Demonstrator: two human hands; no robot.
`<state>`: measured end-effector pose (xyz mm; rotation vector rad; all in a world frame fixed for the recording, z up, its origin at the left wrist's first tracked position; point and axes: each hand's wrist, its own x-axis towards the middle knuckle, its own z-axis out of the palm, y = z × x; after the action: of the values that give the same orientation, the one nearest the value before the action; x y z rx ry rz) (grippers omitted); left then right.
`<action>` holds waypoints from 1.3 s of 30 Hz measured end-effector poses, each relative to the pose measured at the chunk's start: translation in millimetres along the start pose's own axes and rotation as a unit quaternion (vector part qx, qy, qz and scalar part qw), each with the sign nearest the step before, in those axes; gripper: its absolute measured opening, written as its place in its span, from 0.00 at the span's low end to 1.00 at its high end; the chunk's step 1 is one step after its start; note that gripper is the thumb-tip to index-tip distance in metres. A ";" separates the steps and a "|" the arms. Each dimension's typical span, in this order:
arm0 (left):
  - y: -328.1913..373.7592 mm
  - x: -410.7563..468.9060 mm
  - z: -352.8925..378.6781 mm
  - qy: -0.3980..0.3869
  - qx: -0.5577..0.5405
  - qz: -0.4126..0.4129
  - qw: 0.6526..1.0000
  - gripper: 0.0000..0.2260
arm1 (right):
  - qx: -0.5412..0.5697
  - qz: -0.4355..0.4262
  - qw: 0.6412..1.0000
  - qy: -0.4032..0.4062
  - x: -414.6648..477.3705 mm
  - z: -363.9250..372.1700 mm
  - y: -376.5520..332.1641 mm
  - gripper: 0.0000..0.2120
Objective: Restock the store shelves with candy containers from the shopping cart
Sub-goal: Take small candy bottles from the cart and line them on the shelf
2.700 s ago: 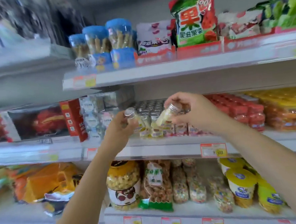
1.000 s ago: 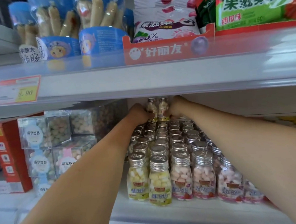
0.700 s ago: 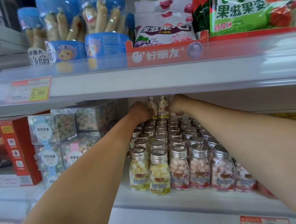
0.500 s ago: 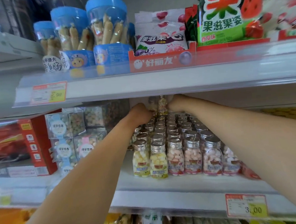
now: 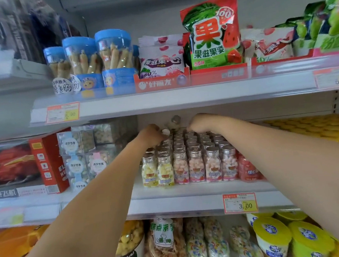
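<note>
Rows of small candy bottles (image 5: pixel 195 164) with silver caps fill the middle shelf (image 5: pixel 190 204). Both my arms reach over them to the back of the shelf. My left hand (image 5: pixel 151 134) is curled around a candy bottle whose pale cap (image 5: pixel 165 131) shows at the fingertips. A second candy bottle (image 5: pixel 175 121) sits tilted above the back rows, between my hands. My right hand (image 5: pixel 199 123) is beside it with its fingers curled down toward the caps. Whether they touch that bottle is hidden. The shopping cart is out of view.
The upper shelf edge (image 5: pixel 162 102) hangs low just above my hands. Clear candy cubes (image 5: pixel 80 154) and a red box (image 5: pixel 48 163) stand left of the bottles, and yellow-lidded tins (image 5: pixel 315 128) to the right. Jars and bags (image 5: pixel 164 243) fill the shelf below.
My view has pulled back and down from the shelf, while both hands stay at the back rows. The two bottles, upright before, now sit lower, and the one between my hands is tilted.
</note>
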<state>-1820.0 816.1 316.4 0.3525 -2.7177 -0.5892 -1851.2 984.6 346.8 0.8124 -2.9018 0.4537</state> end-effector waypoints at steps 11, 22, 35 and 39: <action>-8.0 54.0 -1.9 -0.036 -0.033 0.036 0.998 0.35 | 0.070 -0.055 0.996 -0.027 50.9 4.8 -1.4 0.36; -18.8 88.7 1.1 -0.027 -0.105 0.033 0.994 0.19 | 0.038 -0.037 0.996 -0.072 96.7 12.3 -8.1 0.18; -37.3 115.8 16.8 0.043 -0.096 0.032 0.994 0.29 | 0.228 0.016 0.973 -0.031 150.5 28.4 -10.0 0.22; -42.6 118.2 21.9 0.052 -0.061 0.051 0.995 0.23 | 0.255 0.037 0.966 -0.016 164.1 34.9 -7.8 0.17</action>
<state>-1929.0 750.0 311.0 0.2053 -2.5681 -0.6846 -1987.7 886.6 343.3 0.7630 -2.8808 1.2409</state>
